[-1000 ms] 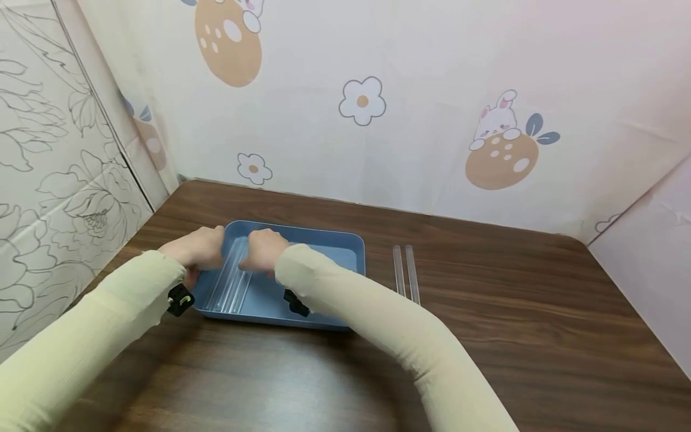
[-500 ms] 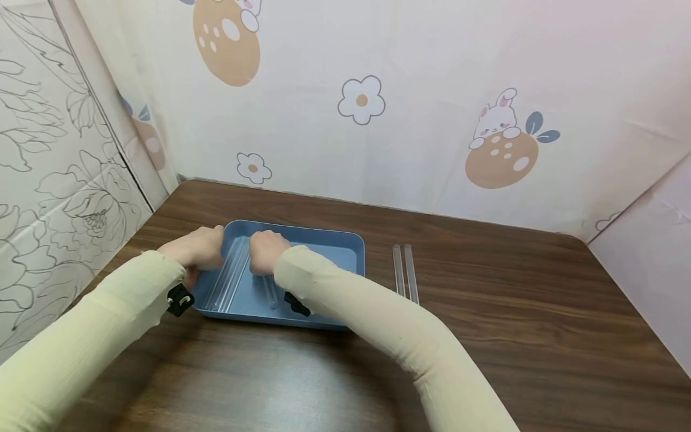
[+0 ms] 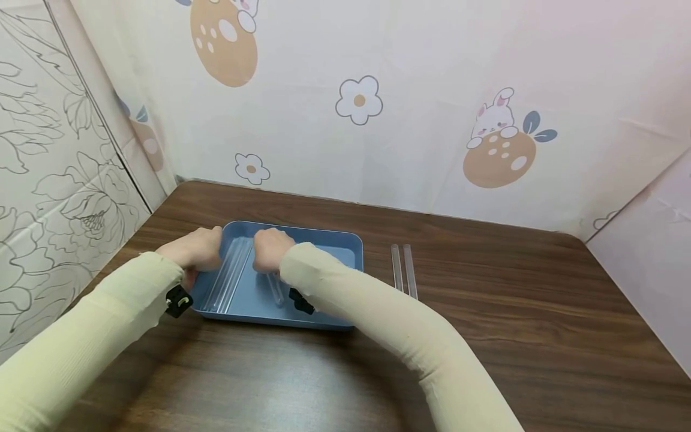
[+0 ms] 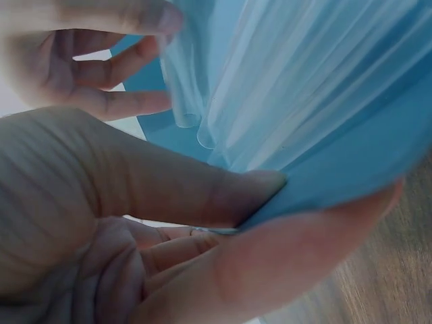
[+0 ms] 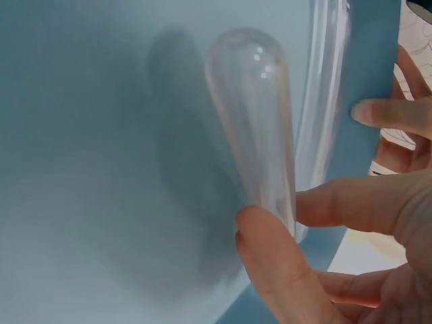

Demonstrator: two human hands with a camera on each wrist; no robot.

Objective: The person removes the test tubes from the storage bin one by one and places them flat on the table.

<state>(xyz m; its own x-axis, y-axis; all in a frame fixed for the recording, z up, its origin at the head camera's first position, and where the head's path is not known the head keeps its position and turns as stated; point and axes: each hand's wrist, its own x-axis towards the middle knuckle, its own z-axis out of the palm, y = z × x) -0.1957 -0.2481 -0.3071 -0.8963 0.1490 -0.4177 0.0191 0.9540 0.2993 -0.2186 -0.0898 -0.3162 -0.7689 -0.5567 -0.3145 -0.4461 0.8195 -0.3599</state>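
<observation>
Reaching forward, a person's pale-sleeved left arm (image 3: pixel 92 336) is slanting inward while the right arm (image 3: pixel 378 309) is angling well across to the left. The left hand (image 3: pixel 197 249) is pinching between thumb (image 4: pixel 223 192) and forefinger (image 4: pixel 317 239), its other fingers (image 4: pixel 177 254) (partly hidden in the wrist view) curling behind them. The right hand (image 3: pixel 272 249), its back uppermost, is lying near its partner without touching it, thumb and forefinger likewise pinching.

A dark brown wood-grain table (image 3: pixel 540 312) carries a shallow blue rectangular tray (image 3: pixel 258 303) toward its left side; to the tray's right, apart from it, two clear tubes (image 3: pixel 410 271) lie side by side
</observation>
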